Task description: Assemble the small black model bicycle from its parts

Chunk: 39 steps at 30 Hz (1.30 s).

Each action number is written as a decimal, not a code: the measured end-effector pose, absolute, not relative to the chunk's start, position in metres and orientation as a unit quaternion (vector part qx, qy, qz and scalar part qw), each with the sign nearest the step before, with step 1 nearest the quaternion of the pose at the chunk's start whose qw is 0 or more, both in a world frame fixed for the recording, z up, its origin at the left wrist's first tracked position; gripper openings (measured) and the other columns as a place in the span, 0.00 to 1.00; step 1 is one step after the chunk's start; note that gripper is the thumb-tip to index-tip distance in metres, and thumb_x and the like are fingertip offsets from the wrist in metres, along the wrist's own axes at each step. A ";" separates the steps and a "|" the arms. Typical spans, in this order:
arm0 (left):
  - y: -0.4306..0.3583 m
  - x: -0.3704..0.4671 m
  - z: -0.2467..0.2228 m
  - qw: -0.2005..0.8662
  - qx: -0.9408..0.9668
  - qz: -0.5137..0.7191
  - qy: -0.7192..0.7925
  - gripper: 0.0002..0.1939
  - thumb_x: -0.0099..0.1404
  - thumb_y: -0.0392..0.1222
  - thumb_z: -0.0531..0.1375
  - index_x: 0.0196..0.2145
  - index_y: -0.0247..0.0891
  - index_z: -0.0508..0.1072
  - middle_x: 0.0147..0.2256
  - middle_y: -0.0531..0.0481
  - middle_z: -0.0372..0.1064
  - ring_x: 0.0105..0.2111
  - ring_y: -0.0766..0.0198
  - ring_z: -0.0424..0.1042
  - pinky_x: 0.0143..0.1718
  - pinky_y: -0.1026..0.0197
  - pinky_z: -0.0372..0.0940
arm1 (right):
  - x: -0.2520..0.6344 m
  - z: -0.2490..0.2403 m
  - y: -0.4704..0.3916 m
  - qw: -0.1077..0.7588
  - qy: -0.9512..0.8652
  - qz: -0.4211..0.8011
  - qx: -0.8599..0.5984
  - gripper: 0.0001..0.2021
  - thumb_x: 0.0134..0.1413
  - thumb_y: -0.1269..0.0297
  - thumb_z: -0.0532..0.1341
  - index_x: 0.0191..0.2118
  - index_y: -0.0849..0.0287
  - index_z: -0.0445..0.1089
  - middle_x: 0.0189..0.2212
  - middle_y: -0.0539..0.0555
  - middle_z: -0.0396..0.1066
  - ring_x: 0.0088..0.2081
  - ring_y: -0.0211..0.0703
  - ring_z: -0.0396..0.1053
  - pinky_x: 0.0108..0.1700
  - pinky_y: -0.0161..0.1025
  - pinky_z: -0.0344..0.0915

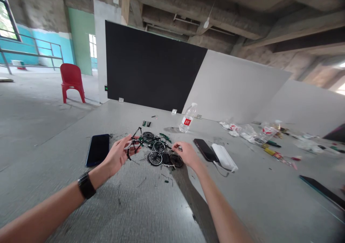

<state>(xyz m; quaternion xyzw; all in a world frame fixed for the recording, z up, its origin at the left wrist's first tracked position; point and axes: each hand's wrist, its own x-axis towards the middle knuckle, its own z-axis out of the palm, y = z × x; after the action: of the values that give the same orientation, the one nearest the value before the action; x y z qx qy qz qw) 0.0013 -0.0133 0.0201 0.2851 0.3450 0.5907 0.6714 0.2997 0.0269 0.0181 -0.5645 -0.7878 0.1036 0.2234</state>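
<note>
My left hand [120, 151], with a dark band on its wrist, is closed around a small black model bicycle frame [131, 148], raised just over the table. Close by lie several miniature spoked wheels [155, 158] among dark green and black model parts [165, 138]. My right hand [184, 152] hovers at the pile's right side, above one wheel [176, 160]. Its fingertips are pinched at a thin dark piece [169, 148], too small to name. Tiny loose bits [166, 181] are scattered on the near side of the wheels.
A dark tablet or large phone [97, 150] lies left of my left hand. Right of my right hand are a phone [205, 149] and a white face mask [224, 157]. A water bottle [188, 118] stands behind the parts. Bags and wrappers [249, 133] litter the right side.
</note>
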 end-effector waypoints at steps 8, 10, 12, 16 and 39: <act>-0.012 0.001 0.019 0.672 0.281 0.591 0.346 0.12 0.64 0.42 0.63 0.39 0.29 0.77 0.36 0.39 0.78 0.31 0.59 0.78 0.36 0.59 0.74 | 0.305 0.023 0.026 0.272 -0.755 0.093 -0.590 0.09 0.59 0.61 0.56 0.34 0.57 0.73 0.34 0.56 0.77 0.36 0.47 0.72 0.40 0.40 0.62; -0.011 0.001 0.018 0.672 0.283 0.587 0.351 0.13 0.64 0.43 0.64 0.39 0.30 0.77 0.36 0.39 0.78 0.31 0.59 0.78 0.36 0.59 0.74 | 0.306 0.024 0.026 0.281 -0.749 0.094 -0.593 0.10 0.60 0.60 0.56 0.34 0.57 0.72 0.33 0.56 0.77 0.35 0.47 0.73 0.40 0.40 0.62; -0.011 0.001 0.017 0.671 0.292 0.583 0.352 0.13 0.63 0.45 0.64 0.40 0.30 0.77 0.35 0.39 0.78 0.31 0.59 0.78 0.36 0.60 0.74 | 0.306 0.025 0.026 0.287 -0.746 0.097 -0.594 0.11 0.61 0.59 0.55 0.35 0.57 0.71 0.32 0.56 0.77 0.34 0.47 0.73 0.39 0.40 0.63; -0.012 0.002 0.017 0.669 0.308 0.578 0.351 0.14 0.64 0.45 0.63 0.41 0.30 0.77 0.36 0.39 0.78 0.32 0.59 0.78 0.37 0.60 0.73 | 0.302 0.025 0.026 0.291 -0.747 0.110 -0.587 0.11 0.62 0.58 0.54 0.35 0.57 0.70 0.31 0.55 0.77 0.34 0.46 0.73 0.40 0.40 0.63; -0.012 0.003 0.012 0.679 0.313 0.565 0.349 0.12 0.65 0.45 0.63 0.39 0.32 0.76 0.34 0.40 0.78 0.31 0.60 0.78 0.37 0.60 0.74 | 0.264 0.019 0.015 0.250 -0.803 0.107 -0.530 0.11 0.62 0.61 0.55 0.41 0.57 0.74 0.39 0.55 0.77 0.39 0.45 0.72 0.43 0.39 0.63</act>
<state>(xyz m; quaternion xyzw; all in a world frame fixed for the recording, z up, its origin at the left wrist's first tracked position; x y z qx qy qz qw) 0.0033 -0.0122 0.0120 0.3131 0.3495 0.5648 0.6788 0.2640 0.0152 0.0187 -0.5300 -0.8031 0.1069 0.2504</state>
